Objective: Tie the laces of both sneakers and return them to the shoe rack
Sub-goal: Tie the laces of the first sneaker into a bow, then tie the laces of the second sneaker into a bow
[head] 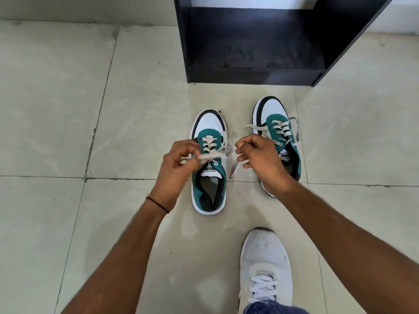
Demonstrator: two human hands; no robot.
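Two teal, white and black sneakers stand on the tiled floor, toes pointing away from me. Over the left sneaker (209, 177) my left hand (179, 165) pinches a cream lace (213, 156) pulled across the tongue. My right hand (260, 159) hovers between the two shoes with curled fingers; another lace end (235, 167) hangs below it toward the floor. The right sneaker (275, 123) lies partly behind that hand, its laces (256, 127) loose and trailing off both sides. The black shoe rack (256, 44) stands just beyond, its bottom shelf bare.
My own foot in a white sneaker (266, 266) is planted near the bottom right, with a bit of blue jeans above it. Pale floor tiles (68, 109) with dark grout lines spread all around. A light wall runs behind the rack.
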